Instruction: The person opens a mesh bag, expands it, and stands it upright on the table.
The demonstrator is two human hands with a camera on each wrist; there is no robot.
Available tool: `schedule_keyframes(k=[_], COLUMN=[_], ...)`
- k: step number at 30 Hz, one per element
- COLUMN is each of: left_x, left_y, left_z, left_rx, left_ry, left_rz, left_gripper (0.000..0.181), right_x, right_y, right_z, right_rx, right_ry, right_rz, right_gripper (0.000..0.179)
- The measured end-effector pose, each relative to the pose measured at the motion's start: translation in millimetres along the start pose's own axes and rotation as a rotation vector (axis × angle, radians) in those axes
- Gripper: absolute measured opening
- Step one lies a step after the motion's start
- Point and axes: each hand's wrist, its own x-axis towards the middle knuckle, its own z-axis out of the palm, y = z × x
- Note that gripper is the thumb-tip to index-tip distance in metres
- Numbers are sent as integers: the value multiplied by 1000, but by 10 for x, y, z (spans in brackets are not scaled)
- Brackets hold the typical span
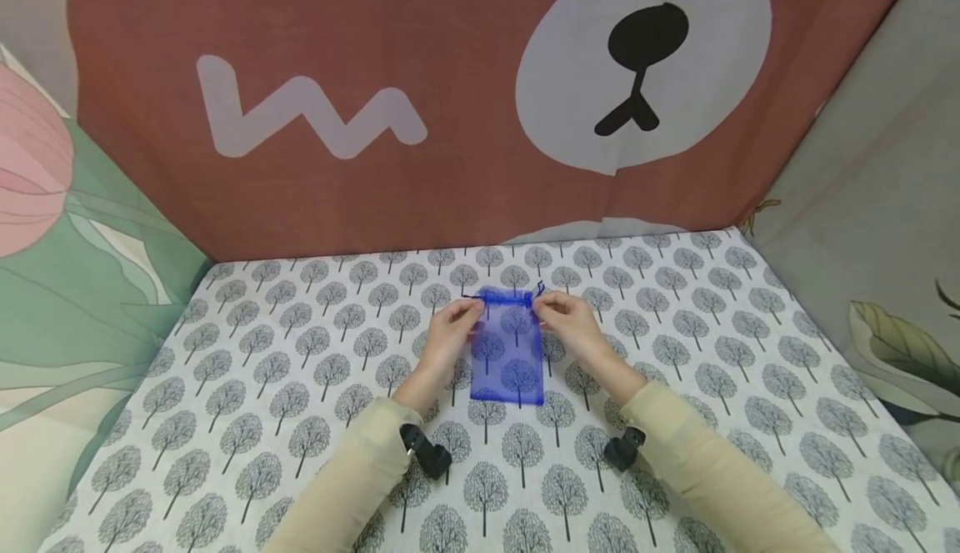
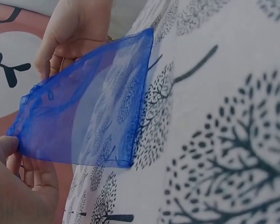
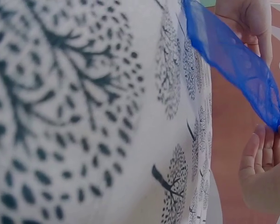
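Observation:
A sheer blue drawstring pouch (image 1: 507, 353) is stretched flat between both hands, its gathered top edge away from the person. My left hand (image 1: 453, 329) pinches the pouch's upper left corner between thumb and fingers. At the upper right corner, my right hand (image 1: 572, 326) pinches it the same way. Short dark blue cord ends stick out past the fingers on both sides. Through the thin mesh of the pouch (image 2: 98, 107), the tree print shows in the left wrist view. In the right wrist view the pouch (image 3: 238, 65) is seen at a slant.
A white cloth with grey tree prints (image 1: 315, 436) covers the table. Behind it hangs a red-brown curtain (image 1: 360, 194) with a bear face. Printed fabric walls stand at left (image 1: 90, 286) and right (image 1: 862, 203). Black camera mounts (image 1: 431, 453) sit at both wrists.

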Motion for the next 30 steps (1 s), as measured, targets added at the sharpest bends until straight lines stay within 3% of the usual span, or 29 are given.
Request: schedule_keyframes(k=[7,15,30], left_x=[-24,-5,23], left_y=[58,110,103], left_z=[23,-14,-39], left_rx=[-49,-56,-47], left_ry=[0,36,-4], left_rz=[-39,17,35], left_gripper=[27,22,29], right_x=[-21,-9,-21], right_y=[-59,-103,-97], right_z=[26,-6,-61], right_rx=[29,48,28], right_ry=[53,131,58], right_rz=[53,24,-1], right_gripper=[23,21,35])
